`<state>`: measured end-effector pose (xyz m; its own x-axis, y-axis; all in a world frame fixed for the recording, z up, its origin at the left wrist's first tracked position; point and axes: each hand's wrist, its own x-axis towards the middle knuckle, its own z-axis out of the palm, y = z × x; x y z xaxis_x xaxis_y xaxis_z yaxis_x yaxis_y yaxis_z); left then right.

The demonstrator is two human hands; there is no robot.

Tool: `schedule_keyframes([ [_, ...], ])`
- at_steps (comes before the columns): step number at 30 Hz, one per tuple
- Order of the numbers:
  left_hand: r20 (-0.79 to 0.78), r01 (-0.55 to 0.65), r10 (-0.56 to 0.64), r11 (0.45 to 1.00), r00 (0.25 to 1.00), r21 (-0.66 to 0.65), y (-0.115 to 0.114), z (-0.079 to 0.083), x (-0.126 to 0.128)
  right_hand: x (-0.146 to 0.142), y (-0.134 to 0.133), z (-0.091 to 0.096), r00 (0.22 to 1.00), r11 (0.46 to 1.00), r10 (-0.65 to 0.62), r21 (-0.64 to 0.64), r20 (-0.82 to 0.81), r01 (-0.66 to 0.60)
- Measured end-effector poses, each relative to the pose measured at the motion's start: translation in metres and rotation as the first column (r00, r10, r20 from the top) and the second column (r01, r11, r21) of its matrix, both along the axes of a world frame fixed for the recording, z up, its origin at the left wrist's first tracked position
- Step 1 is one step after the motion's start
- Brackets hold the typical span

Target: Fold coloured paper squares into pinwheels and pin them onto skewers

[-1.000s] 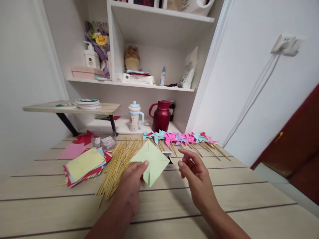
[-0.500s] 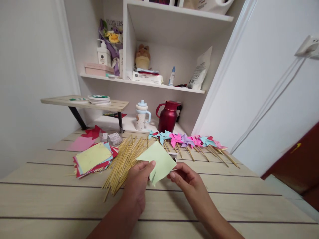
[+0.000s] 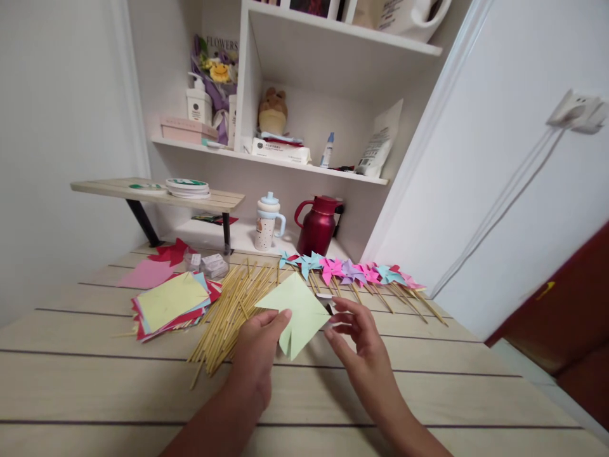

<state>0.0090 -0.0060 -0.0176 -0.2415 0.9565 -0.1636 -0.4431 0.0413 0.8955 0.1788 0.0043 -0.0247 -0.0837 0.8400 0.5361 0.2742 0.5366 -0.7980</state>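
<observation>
My left hand (image 3: pixel 257 346) pinches a light green paper square (image 3: pixel 297 311) with cut corners and holds it just above the wooden table (image 3: pixel 118 381). My right hand (image 3: pixel 356 336) is at the paper's right corner with its fingers curled, the fingertips touching or nearly touching the edge. A loose pile of thin bamboo sticks (image 3: pixel 233 304) lies just left of my left hand. Behind the paper a row of finished pink, blue and purple paper pinwheels (image 3: pixel 352 271) on sticks lies on the table.
A stack of coloured paper squares (image 3: pixel 174 303) sits at the left, with a pink sheet (image 3: pixel 145 274) and red cut paper (image 3: pixel 172 251) behind it. A dark red jug (image 3: pixel 316 225) and a lidded cup (image 3: pixel 268 222) stand at the back under white shelves. A small raised shelf (image 3: pixel 157 192) carries tape rolls.
My right hand came in from open air to the paper's right corner. The view shifted slightly; my left hand kept its hold on the green square.
</observation>
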Motion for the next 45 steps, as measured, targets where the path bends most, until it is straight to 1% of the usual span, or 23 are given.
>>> schedule_keyframes([
  [2, 0.056, 0.051, -0.05, 0.998, 0.997, -0.022, 0.002, -0.001, -0.002, 0.0, -0.001, 0.0, 0.99, 0.984, -0.056, 0.178, 0.131, 0.032],
  [3, 0.082, 0.077, -0.074, 0.997, 0.994, -0.032, 0.002, 0.0, -0.003, -0.001, -0.003, 0.0, 0.98, 0.971, -0.07, 0.237, 0.186, 0.024],
  [4, 0.107, 0.099, -0.095, 0.994, 0.99, -0.038, 0.002, 0.001, -0.004, -0.001, -0.004, 0.0, 0.97, 0.962, -0.074, 0.272, 0.231, 0.009],
  [6, 0.158, 0.143, -0.136, 0.989, 0.978, -0.035, 0.0, 0.005, -0.004, -0.004, -0.008, 0.0, 0.956, 0.956, -0.05, 0.29, 0.29, -0.038],
  [8, 0.188, 0.193, -0.188, 0.981, 0.964, -0.007, -0.003, 0.009, -0.001, -0.007, -0.01, -0.001, 0.948, 0.957, -0.017, 0.278, 0.318, -0.076],
  [10, 0.184, 0.235, -0.234, 0.972, 0.955, 0.018, -0.006, 0.011, 0.002, -0.008, -0.01, -0.001, 0.951, 0.957, -0.003, 0.276, 0.31, -0.087],
  [14, 0.147, 0.261, -0.26, 0.965, 0.954, 0.019, -0.008, 0.01, 0.005, -0.006, -0.006, 0.001, 0.977, 0.961, -0.021, 0.274, 0.213, -0.039],
  [18, 0.109, 0.275, -0.275, 0.961, 0.955, 0.008, -0.009, 0.008, 0.006, -0.003, -0.003, 0.004, 0.988, 0.978, -0.035, 0.21, 0.15, 0.003],
  [22, 0.034, 0.244, -0.244, 0.97, 0.969, 0.008, -0.011, 0.009, 0.008, -0.004, -0.002, 0.004, 0.994, 0.99, -0.01, 0.138, 0.108, -0.005],
  [25, 0.012, 0.222, -0.222, 0.975, 0.975, 0.027, -0.012, 0.01, 0.01, -0.005, -0.002, 0.006, 0.997, 0.996, -0.008, 0.092, 0.075, 0.001],
  [29, -0.013, 0.222, -0.222, 0.974, 0.975, 0.035, -0.014, 0.011, 0.012, -0.006, -0.002, 0.009, 0.999, 0.998, -0.027, 0.051, 0.034, 0.025],
  [32, -0.011, 0.233, -0.233, 0.972, 0.972, 0.023, -0.015, 0.01, 0.013, -0.006, -0.002, 0.01, 1.0, 0.999, -0.029, 0.043, 0.009, 0.029],
  [36, -0.09, 0.199, -0.196, 0.98, 0.977, 0.03, -0.015, 0.008, 0.013, -0.007, -0.002, 0.01, 1.0, 0.998, -0.028, 0.06, 0.001, 0.028],
  [41, -0.134, 0.176, -0.169, 0.984, 0.976, 0.037, -0.014, 0.007, 0.014, -0.008, -0.001, 0.01, 1.0, 0.996, -0.03, 0.08, -0.004, 0.03],
  [45, -0.125, 0.221, -0.214, 0.974, 0.969, 0.044, -0.013, 0.005, 0.015, -0.008, -0.001, 0.011, 1.0, 0.997, -0.019, 0.076, -0.004, 0.019],
])
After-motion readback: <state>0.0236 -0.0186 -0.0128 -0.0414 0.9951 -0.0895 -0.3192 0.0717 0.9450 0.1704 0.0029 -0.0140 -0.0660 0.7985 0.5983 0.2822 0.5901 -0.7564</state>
